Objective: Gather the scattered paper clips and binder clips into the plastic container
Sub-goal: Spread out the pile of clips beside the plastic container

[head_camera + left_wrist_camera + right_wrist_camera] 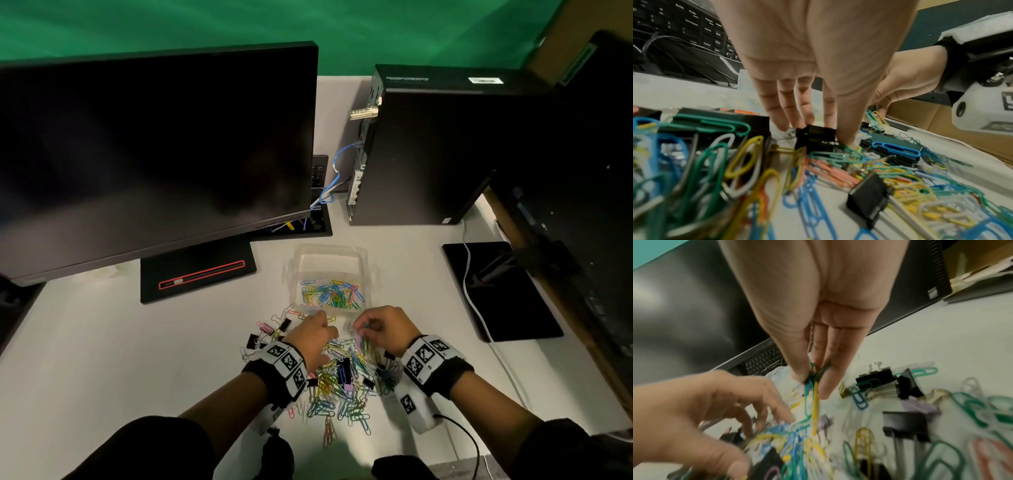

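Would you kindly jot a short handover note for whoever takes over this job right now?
Left hand: fingertips on a black binder clip in the pile.
Right hand: pinching a few paper clips, not yet dropped.
Container: open behind the pile, holds some paper clips; no binder clips seen in it.
Left: most of the pile on the desk, including the binder clips.

Both forearms are bare, dark sleeves pushed up toward the elbows. Each wrist wears a black band carrying white blocks printed with black square-pattern markers — the left wrist rig (287, 364) shows three, the right wrist rig (424, 356) several more, with a thin black cable (469, 437) trailing from its white housing.
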Available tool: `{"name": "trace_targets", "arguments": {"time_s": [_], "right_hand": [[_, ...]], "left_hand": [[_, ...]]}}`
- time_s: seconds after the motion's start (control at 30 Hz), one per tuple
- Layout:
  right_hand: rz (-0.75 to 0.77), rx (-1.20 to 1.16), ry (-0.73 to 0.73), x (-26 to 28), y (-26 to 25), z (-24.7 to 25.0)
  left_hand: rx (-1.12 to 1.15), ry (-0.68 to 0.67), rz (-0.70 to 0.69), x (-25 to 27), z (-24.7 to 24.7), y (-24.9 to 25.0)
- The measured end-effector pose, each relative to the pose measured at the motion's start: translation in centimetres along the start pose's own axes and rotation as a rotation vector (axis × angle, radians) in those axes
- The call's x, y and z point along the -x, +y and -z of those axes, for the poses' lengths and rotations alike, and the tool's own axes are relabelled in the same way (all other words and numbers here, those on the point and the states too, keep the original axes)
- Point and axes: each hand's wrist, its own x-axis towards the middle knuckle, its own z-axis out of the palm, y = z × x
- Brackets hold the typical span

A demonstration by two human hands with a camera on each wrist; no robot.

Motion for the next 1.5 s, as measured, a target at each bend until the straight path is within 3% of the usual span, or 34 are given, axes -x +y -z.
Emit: {"name": "trace_targets", "arguments": {"time_s": [0.37,0.5,0.73,0.87,0.97,1.03,1.3,1.43,1.5], "right_hand": [[-0.064,-0.441,0.058,-2.5,-1.3,1.1],[-0.038,-0.482,0.036,-3.5,-1.9,1.4],[-0.088,-0.611,0.110,-6.0,-2.3,2.1],[-0.103,-0.618,0.136,-6.6,-2.1,1.4],[-0.091,-0.485,0.120,-6.4,-1.8,0.9],[-0.066,-0.387,0.123,-6.1,-1.3,0.9],[0.011,-0.188,0.157,-2.4,-1.6,2.5],[0.022,-0.096,0.053,-0.2,-2.1,2.1],[0.015,-0.048,-0.047,0.8,-2.0,1.2]], "left_hand": [[-0.156,-0.004,0.031,0.2,-0.5,0.2],[-0.034,0.017,0.071,-0.1,-0.4,-0.5],[0.635,0.217,0.188,1.0,1.2,-2.0],[1.100,0.212,0.226,0.3,2.7,-2.8],[1.550,0.180,0.250,-0.4,4.2,-3.2],[1.701,0.184,0.252,-0.8,5.0,-3.4],[1.754,0.224,0.297,-2.8,5.8,-3.0],[1.636,0.189,0.324,-2.3,5.5,-3.1],[1.441,0.204,0.284,-1.5,5.1,-3.5]]}}
